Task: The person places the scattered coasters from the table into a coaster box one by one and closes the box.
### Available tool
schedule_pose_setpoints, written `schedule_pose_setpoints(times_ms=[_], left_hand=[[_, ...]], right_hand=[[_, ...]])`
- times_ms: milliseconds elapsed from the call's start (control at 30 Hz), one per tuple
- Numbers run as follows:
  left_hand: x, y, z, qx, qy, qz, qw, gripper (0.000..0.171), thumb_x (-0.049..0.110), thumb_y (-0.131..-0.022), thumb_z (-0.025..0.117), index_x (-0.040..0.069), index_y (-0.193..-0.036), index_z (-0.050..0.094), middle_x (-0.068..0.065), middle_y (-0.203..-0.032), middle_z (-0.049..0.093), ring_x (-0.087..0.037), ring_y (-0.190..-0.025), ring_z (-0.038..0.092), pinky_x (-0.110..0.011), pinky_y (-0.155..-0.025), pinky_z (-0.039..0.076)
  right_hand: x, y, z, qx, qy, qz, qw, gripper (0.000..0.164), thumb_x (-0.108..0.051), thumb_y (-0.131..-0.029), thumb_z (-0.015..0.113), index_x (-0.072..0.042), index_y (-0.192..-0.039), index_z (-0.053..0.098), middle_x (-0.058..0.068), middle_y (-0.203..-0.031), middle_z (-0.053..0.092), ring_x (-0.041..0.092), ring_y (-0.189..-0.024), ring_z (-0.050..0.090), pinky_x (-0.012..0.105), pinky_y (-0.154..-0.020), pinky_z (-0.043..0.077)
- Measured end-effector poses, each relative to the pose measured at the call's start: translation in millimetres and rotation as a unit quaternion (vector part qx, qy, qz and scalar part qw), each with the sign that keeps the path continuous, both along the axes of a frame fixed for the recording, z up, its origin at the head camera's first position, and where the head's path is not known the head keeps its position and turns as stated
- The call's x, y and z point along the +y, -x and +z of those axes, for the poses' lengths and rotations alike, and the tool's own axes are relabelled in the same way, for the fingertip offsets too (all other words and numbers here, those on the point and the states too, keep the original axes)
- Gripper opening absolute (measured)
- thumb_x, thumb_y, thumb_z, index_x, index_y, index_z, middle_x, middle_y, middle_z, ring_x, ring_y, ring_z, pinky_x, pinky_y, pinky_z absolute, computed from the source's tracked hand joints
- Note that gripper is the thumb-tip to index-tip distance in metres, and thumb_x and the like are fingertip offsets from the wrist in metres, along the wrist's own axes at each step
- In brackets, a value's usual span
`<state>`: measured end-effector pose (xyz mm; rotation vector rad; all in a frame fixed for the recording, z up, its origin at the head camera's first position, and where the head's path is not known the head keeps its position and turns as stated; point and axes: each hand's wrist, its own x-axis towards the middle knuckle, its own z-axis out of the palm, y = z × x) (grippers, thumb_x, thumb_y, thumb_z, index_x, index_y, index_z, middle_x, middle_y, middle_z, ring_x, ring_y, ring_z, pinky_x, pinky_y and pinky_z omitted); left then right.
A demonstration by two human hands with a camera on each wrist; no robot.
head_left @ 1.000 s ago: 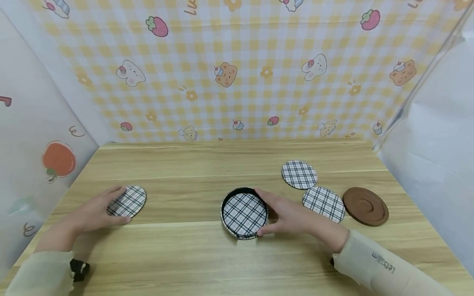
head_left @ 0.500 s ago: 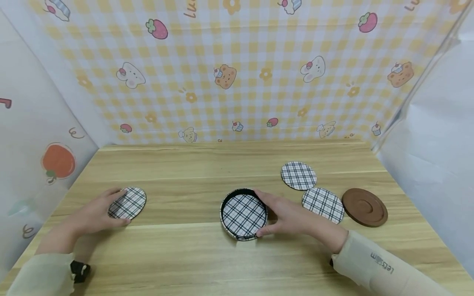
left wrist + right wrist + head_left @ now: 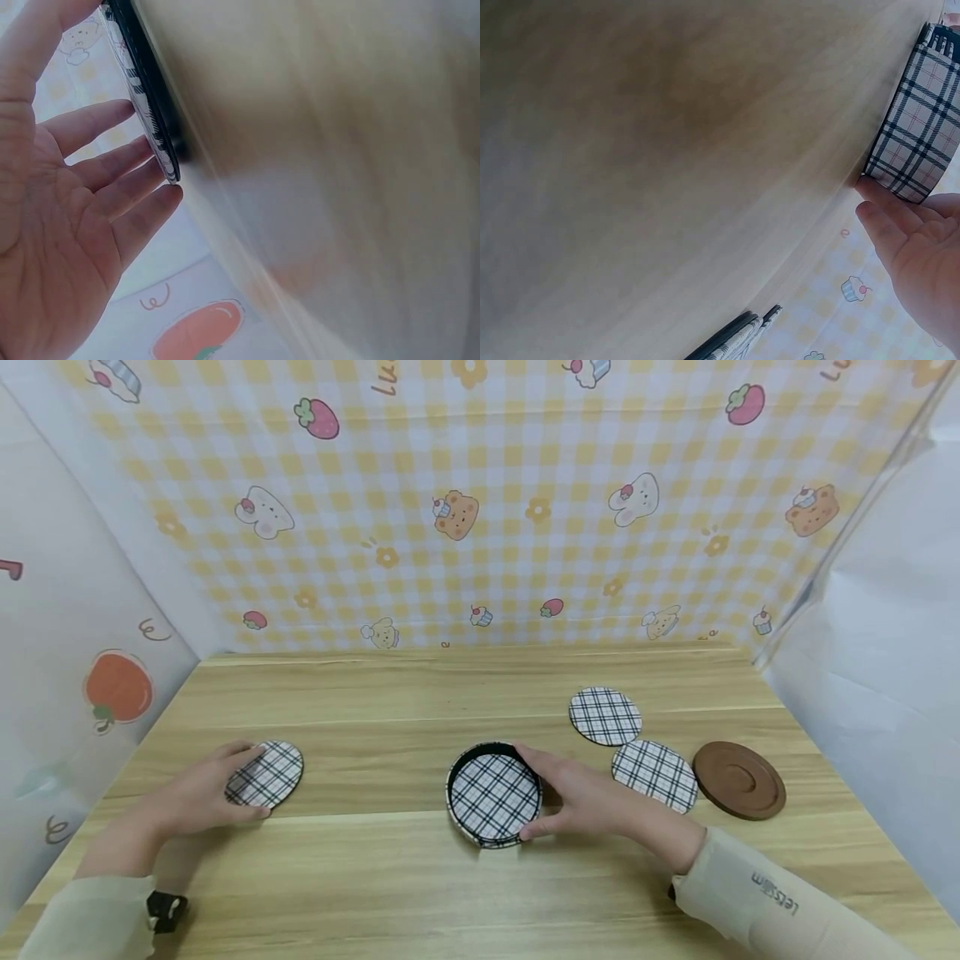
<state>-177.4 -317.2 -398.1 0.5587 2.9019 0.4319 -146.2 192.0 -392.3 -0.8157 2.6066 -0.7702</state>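
My left hand (image 3: 198,789) spans a round plaid coaster (image 3: 272,774) at the left, thumb and fingers at its edge. In the left wrist view the coaster (image 3: 142,90) shows edge-on, its dark underside facing the wood, with fingertips along its rim. At the middle of the table, my right hand (image 3: 581,795) grips the near-right side of a round plaid coaster holder (image 3: 457,822). A plaid coaster (image 3: 495,797) lies inside that holder, below its black inner wall. From the right wrist, the holder's plaid side (image 3: 915,120) appears with fingers at its lower end.
Two more plaid coasters, one farther back (image 3: 605,716) and one nearer (image 3: 656,774), lie right of the holder. Beside them is a brown round disc (image 3: 740,779) with a shallow recess. A checked cloth (image 3: 495,527) hangs behind the wooden table (image 3: 375,893).
My left hand has shifted slightly right with its coaster. The right hand and the holder keep their place; the whole view dipped a little early on.
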Motion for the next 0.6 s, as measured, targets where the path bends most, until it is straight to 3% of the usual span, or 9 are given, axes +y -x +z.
schedule_pose_setpoints(times_ms=[600], left_hand=[[24, -4.4, 10.8, 0.005, -0.005, -0.016, 0.9998, 0.1, 0.042, -0.071, 0.086, -0.011, -0.143, 0.042, -0.038, -0.142, 0.04, -0.056, -0.121, 0.049, -0.066, -0.094, 0.046]], right_hand=[[0, -0.3, 1.5, 0.004, 0.007, 0.009, 1.0, 0.114, -0.059, -0.077, 0.076, -0.004, -0.158, 0.017, 0.012, -0.163, 0.026, 0.028, -0.148, 0.032, 0.044, -0.12, 0.029]])
